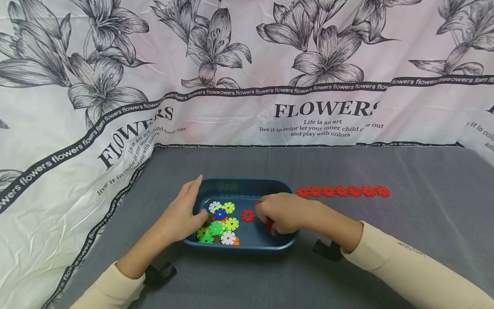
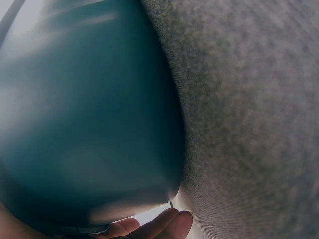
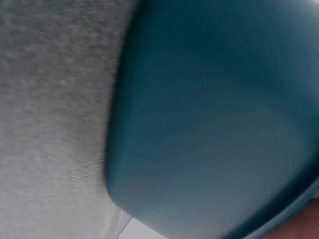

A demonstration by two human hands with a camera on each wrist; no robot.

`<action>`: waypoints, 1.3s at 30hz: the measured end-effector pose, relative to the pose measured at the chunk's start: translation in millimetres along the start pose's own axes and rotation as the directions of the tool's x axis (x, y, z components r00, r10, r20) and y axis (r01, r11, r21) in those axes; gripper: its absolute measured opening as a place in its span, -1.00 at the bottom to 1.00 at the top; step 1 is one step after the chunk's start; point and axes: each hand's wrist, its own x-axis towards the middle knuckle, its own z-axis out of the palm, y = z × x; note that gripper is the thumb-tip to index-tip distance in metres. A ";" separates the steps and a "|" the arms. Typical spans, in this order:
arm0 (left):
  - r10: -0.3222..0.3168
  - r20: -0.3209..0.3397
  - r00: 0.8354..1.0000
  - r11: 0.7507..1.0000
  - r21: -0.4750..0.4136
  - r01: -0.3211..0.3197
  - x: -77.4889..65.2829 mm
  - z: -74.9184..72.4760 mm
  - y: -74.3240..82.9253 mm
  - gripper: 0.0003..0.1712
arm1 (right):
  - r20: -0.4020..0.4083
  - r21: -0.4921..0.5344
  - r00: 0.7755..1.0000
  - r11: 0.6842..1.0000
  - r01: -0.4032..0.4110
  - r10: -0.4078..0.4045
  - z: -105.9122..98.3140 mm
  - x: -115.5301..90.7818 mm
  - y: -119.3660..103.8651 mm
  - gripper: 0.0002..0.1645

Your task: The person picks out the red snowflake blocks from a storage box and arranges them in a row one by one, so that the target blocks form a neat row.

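A dark blue plastic tub (image 1: 247,246) stands on the table, its outer wall filling much of both wrist views. My left hand (image 1: 181,216) grips the tub's left end, thumb inside the rim and fingers along the outside; fingertips (image 2: 174,221) show past the wall in the left wrist view. My right hand (image 1: 283,212) reaches into the tub's right side, fingers bent down, pinching a red notched plastic disc (image 1: 270,225) that is partly hidden. Another red disc (image 1: 248,215) lies flat just left of it.
Mixed notched discs (image 1: 217,228) in green, yellow, white, blue and orange are heaped at the tub's left. Outside, a straight row of several red discs (image 1: 341,191) runs rightward from near its back right corner. A flower-printed cloth (image 1: 239,116) hangs behind the grey table (image 1: 424,223).
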 end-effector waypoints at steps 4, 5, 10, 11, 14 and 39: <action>0.000 0.000 1.000 1.000 0.000 0.000 0.2 -0.1 -0.5 0.00 | -0.057 0.099 0.998 0.994 0.046 -0.041 0.6 -0.7 3.6 -0.72; 0.000 0.001 1.000 1.000 0.001 0.000 0.4 -0.2 -0.7 0.00 | -0.068 0.121 0.996 0.991 0.058 -0.050 0.8 -1.0 4.8 -0.74; 0.002 0.000 1.000 1.000 0.001 -0.002 0.9 0.5 -0.9 0.00 | -0.111 0.187 0.991 0.977 0.099 -0.079 -0.2 -2.7 9.4 -0.82; 0.002 -0.001 1.000 1.000 0.003 -0.002 1.1 0.6 -0.9 0.00 | -0.119 0.199 0.989 0.974 0.105 -0.083 -0.9 -3.1 10.0 -0.83; 0.004 -0.002 1.000 1.000 0.005 -0.004 1.5 0.7 -0.9 0.00 | -0.147 0.231 0.985 0.965 0.124 -0.091 -2.9 -3.7 12.4 -0.82; -0.002 0.001 1.000 1.000 0.007 0.002 1.3 0.2 -0.9 0.00 | -0.204 0.386 0.979 0.916 0.109 -0.031 -11.7 -5.0 18.7 -0.83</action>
